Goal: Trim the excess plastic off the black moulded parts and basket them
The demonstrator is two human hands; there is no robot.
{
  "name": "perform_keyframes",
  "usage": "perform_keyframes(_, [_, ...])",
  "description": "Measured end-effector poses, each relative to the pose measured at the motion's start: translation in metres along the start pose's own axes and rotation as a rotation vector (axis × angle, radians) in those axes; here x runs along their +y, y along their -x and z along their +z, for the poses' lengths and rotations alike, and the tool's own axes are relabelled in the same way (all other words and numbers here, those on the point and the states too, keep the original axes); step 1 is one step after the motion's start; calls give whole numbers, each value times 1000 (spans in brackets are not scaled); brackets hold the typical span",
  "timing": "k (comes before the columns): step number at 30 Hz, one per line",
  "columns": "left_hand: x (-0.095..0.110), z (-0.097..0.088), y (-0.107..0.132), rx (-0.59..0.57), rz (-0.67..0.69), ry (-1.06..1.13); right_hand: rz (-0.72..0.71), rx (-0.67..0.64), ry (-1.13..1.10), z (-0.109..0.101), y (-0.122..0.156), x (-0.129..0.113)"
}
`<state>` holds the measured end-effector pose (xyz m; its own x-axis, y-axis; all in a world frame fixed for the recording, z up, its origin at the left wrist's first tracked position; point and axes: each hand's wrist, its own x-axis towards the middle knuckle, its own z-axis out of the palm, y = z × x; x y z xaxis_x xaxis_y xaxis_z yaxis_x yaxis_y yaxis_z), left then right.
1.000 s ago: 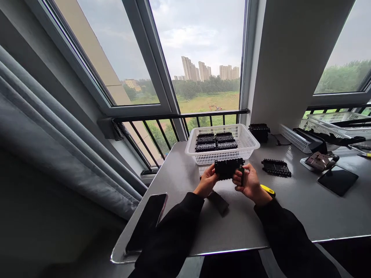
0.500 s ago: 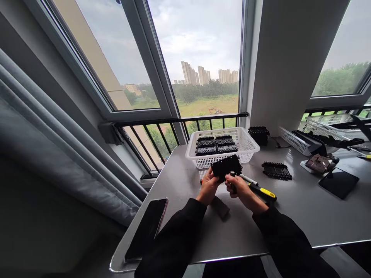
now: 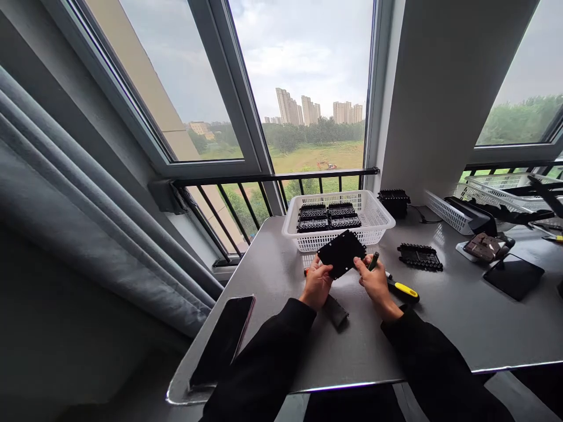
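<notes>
Both hands hold a flat black plastic plate (image 3: 341, 252) up above the grey table (image 3: 440, 328), its plain back turned toward me. My left hand (image 3: 317, 283) pinches its lower left edge. My right hand (image 3: 374, 279) grips its right edge and also holds a dark pen-like tool (image 3: 373, 261) between the fingers. A yellow-handled screwdriver (image 3: 401, 289) lies on the table just right of my right hand. A small dark block (image 3: 336, 310) lies under my left wrist.
A white basket (image 3: 378, 221) with several black plates stands behind my hands. Another black plate (image 3: 419, 257) lies to the right, a phone (image 3: 223, 343) at the front left edge. More white baskets (image 3: 448, 212), a dark tablet (image 3: 512, 277) and small parts crowd the far right.
The black plate has been turned over and tilted, so its flat back faces me now. My right hand shifted to its right edge, with the pen-like tool poking up between the fingers.
</notes>
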<state>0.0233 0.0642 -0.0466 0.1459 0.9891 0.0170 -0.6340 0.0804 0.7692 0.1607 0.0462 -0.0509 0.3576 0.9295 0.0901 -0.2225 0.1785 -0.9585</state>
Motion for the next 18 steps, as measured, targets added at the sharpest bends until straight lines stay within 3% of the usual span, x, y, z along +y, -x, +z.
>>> perform_keyframes(5, [-1,-2,0,42,95,-111,18,-5,-44,0,-3,-2])
perform_keyframes(9, [0,-5,-2,46,185,-331,27,22,-106,-2,-3,-7])
perform_keyframes(13, [3,-5,0,-10,170,-569,56,61,-193,-4,-5,-10])
perform_keyframes(18, [3,-3,0,-12,137,-542,-79,58,-154,-7,-9,-10])
